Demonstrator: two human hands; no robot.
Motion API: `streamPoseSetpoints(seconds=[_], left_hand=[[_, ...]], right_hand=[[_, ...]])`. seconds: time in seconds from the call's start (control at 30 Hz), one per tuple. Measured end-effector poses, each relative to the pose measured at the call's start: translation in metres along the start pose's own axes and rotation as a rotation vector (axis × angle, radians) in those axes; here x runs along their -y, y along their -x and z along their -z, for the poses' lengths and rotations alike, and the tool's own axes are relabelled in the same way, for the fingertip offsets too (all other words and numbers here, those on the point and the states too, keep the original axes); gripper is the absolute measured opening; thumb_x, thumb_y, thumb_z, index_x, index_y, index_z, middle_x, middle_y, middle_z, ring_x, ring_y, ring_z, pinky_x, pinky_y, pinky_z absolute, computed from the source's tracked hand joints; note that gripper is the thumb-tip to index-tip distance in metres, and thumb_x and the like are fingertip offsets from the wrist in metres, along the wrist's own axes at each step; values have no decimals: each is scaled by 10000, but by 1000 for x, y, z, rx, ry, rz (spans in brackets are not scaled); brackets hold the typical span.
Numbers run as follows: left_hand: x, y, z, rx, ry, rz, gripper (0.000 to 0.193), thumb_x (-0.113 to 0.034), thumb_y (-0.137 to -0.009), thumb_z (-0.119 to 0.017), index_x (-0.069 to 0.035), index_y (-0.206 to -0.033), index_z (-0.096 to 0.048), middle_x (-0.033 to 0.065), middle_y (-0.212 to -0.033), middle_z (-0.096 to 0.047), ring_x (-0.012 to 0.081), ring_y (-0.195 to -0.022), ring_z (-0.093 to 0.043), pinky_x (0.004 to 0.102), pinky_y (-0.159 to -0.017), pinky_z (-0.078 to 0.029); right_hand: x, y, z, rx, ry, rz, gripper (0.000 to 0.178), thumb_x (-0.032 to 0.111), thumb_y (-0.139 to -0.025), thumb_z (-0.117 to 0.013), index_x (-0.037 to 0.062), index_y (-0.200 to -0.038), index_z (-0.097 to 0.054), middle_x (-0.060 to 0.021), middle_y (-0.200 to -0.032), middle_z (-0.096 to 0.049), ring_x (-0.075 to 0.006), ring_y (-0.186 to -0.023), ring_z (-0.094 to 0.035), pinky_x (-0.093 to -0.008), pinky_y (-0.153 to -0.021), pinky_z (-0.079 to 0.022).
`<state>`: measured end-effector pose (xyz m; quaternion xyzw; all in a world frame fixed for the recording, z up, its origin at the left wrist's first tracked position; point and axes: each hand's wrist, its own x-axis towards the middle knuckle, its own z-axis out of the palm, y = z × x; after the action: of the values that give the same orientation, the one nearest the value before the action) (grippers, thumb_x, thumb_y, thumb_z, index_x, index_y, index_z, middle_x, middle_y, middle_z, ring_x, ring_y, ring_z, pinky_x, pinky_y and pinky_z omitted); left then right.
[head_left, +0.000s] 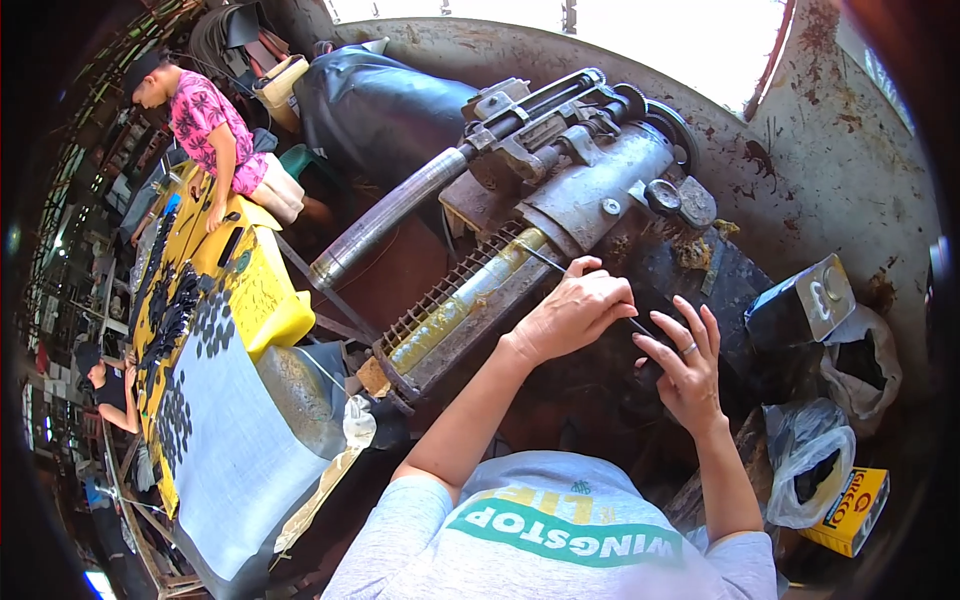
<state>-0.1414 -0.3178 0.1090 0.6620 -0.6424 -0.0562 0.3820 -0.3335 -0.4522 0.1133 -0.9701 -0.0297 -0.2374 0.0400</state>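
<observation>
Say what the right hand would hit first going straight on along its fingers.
Right hand: probably the dark surface ahead of it, below the round dial. Depth is unclear, so it might pass above that instead.

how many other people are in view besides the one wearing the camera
2. A person in a pink patterned shirt leans at the yellow-covered table, upper left; a person in a dark top is at the far left. The dim background could hide others.
</observation>
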Motion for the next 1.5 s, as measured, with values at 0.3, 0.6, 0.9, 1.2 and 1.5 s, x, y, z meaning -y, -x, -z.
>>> streamPoseSetpoints(seconds=[0.3, 0.6, 0.9, 1.2, 1.5], left_hand=[[-10, 12, -9, -194, 12, -129, 165, -211, -831, -706, -112, -953, -656, 62, -918, -579, 243, -979, -558, 422, -1011, -366], [-5, 3, -10, -297, 105, -125, 191, -251, -713, -803, -123, -790, -683, -10, -785, -587, 166, -808, -571, 319, -803, -380], [2, -19, -9, -276, -81, -113, 266, -320, -889, -639, -111, -729, -603, 22, -724, -577, 197, -745, -566, 342, -823, -333], [-2, -20, -6, -18, -51, 54, 470, -408, -938, -555, -110, -578, -605, 16, -590, -609, 214, -661, -606, 372, -847, -350], [-8, -5, -8, -229, 73, -37, 260, -303, -762, -767, -99, -843, -627, -9, -738, -578, 167, -776, -583, 332, -864, -372]], right_hand=[[15, 3, -14, -51, -1638, -754, 495, 398, -986, -515, -37, -1221, -533, -192, -946, -695, -228, -797, -695, -309, -735, -550], [-1, 20, -5, -35, -1190, -788, 536, 411, -1020, -435, -20, -821, -684, -130, -750, -691, -199, -642, -653, -291, -642, -490], [9, 12, 24, -280, -180, -108, 471, -98, -796, -528, 67, -1233, -588, -215, -1381, -443, -374, -1252, -457, -437, -1028, -394], [-5, 1, 11, -166, 28, 5, 482, -89, -794, -554, 68, -1248, -587, -141, -1369, -505, -346, -1325, -407, -457, -1086, -321], [4, -2, 0, -242, -1487, -807, 611, 190, -968, -590, 17, -1457, -267, -78, -859, -659, -157, -735, -678, -260, -675, -550]])
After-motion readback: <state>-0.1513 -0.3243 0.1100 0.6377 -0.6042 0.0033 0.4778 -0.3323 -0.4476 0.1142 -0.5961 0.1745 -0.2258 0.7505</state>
